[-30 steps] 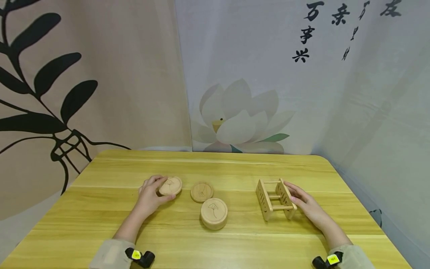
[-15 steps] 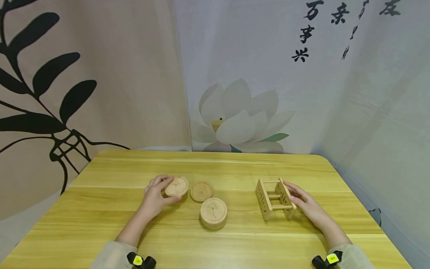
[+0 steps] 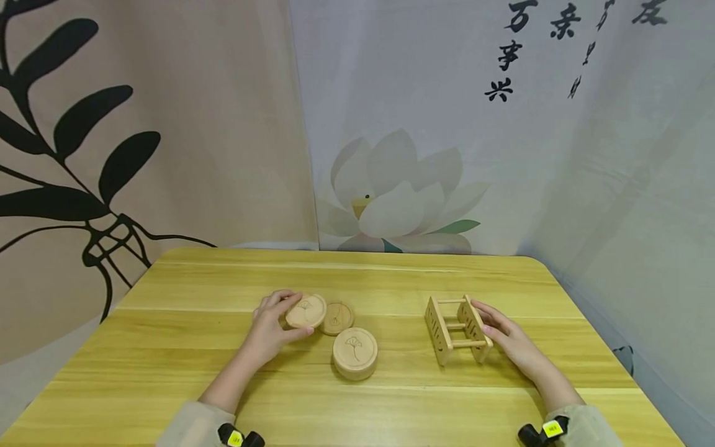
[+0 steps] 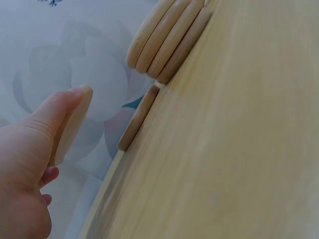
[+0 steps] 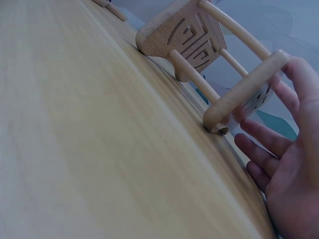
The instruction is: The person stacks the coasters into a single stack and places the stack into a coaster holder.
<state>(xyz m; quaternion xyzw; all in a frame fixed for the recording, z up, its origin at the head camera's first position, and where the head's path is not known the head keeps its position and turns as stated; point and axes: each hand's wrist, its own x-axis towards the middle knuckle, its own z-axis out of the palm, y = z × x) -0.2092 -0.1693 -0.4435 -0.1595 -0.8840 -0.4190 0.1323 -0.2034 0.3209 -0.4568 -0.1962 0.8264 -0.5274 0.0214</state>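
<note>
In the head view my left hand [image 3: 274,326] pinches a round wooden coaster [image 3: 306,311] engraved with a ginkgo leaf. The left wrist view shows this coaster [image 4: 74,124] raised above the tabletop, tilted, thumb at its edge. Partly behind it in the head view lies a single flat coaster [image 3: 339,318]. A stack of several coasters [image 3: 355,354] stands nearer the person. On the right, a wooden rack [image 3: 457,330] with cut-out end panels and round bars stands on the table. My right hand [image 3: 511,341] holds its right panel, thumb and forefinger at the edges, other fingers loosely bent beside it.
The wooden table [image 3: 391,416] spans the foreground, with a rounded far right corner. A printed cloth backdrop [image 3: 251,124] with leaves, a lotus and characters hangs behind it. Each sleeve carries a black wrist camera [image 3: 542,434].
The left hand has moved right with its coaster, which now overlaps the single flat coaster in the head view. The right hand, rack and stack have stayed put.
</note>
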